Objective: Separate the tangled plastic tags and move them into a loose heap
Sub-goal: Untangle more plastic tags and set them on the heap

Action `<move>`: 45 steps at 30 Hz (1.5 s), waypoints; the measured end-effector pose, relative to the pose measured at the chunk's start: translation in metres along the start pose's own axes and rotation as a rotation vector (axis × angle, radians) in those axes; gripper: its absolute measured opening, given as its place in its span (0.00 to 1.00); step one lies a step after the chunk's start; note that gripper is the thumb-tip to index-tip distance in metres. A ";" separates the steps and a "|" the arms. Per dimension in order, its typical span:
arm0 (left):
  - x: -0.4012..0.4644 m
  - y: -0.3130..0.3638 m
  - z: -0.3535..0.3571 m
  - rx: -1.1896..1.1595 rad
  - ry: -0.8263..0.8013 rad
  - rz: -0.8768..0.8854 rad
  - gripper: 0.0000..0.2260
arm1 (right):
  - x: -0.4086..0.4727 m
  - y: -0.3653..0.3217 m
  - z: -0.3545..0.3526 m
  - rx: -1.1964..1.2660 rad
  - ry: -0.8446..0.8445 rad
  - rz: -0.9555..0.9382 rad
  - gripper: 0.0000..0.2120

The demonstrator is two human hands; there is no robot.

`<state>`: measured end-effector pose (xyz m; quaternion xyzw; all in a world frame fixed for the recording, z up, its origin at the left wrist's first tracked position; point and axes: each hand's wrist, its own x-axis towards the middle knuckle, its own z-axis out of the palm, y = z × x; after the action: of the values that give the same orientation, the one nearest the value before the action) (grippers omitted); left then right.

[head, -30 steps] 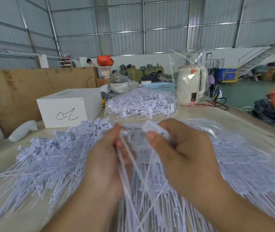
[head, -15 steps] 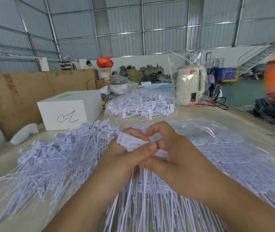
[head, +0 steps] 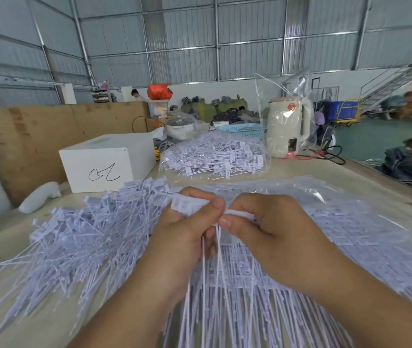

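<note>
Step in hand: I judged this to be the separating itself, with a small bunch lifted at frame centre and being worked apart at its heads.
Left hand (head: 187, 237): I had its thumb and fingers curled round a cluster of tag heads (head: 183, 204), thin tails hanging from it toward the bottom of the frame.
Right hand (head: 272, 229): it pinched a white tag head (head: 240, 214) just beside the left thumb, the two hands nearly touching.
Tangled supply: the bagged tags (head: 338, 222) lay under clear plastic across the centre right and lower middle, beneath my hands.
Loose heap (head: 79, 237): it spread over the left of the frame on the table (head: 365, 177), heads pointing toward the white box (head: 104, 164).
Sealed bag (head: 215, 156): another lot of tags sat upper centre, well apart, before the kettle (head: 287, 126).
Next move: I reckoned it called for pulling the right-hand tag sideways so its tail slid free, then carrying the freed tags left onto the heap.
Caution: the tails looked interlaced, so a hard pull would probably drag neighbours along.
</note>
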<state>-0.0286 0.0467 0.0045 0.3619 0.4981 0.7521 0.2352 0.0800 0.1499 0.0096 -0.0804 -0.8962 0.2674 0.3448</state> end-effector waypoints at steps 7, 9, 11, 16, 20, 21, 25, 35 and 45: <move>0.006 0.004 -0.011 -0.369 0.135 -0.166 0.08 | -0.002 -0.006 -0.002 0.175 0.278 -0.022 0.13; 0.005 0.003 -0.008 -0.282 0.071 -0.156 0.07 | -0.003 -0.005 0.000 0.173 0.112 -0.017 0.08; 0.005 -0.002 0.000 -0.135 0.003 -0.164 0.11 | -0.004 -0.003 0.006 0.084 -0.013 -0.017 0.16; -0.003 -0.001 -0.001 0.030 -0.087 -0.144 0.14 | -0.004 0.006 0.010 0.213 -0.134 0.005 0.28; -0.001 0.001 -0.007 0.013 -0.157 -0.189 0.14 | -0.004 0.006 0.012 0.193 -0.139 -0.012 0.26; 0.000 0.003 -0.007 0.020 -0.158 -0.185 0.10 | -0.003 0.004 0.012 0.182 -0.143 -0.024 0.22; 0.003 0.004 -0.011 -0.022 -0.079 -0.153 0.06 | -0.002 0.002 0.000 0.074 -0.188 0.002 0.12; 0.005 0.007 -0.013 0.025 -0.050 -0.003 0.07 | 0.000 0.003 -0.003 0.018 -0.084 0.029 0.19; -0.003 0.002 0.000 -0.202 0.122 -0.069 0.09 | -0.003 -0.016 0.017 -0.071 0.245 -0.018 0.17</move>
<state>-0.0263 0.0437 0.0054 0.2724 0.4454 0.8105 0.2654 0.0720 0.1282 0.0057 -0.1165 -0.8570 0.2206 0.4508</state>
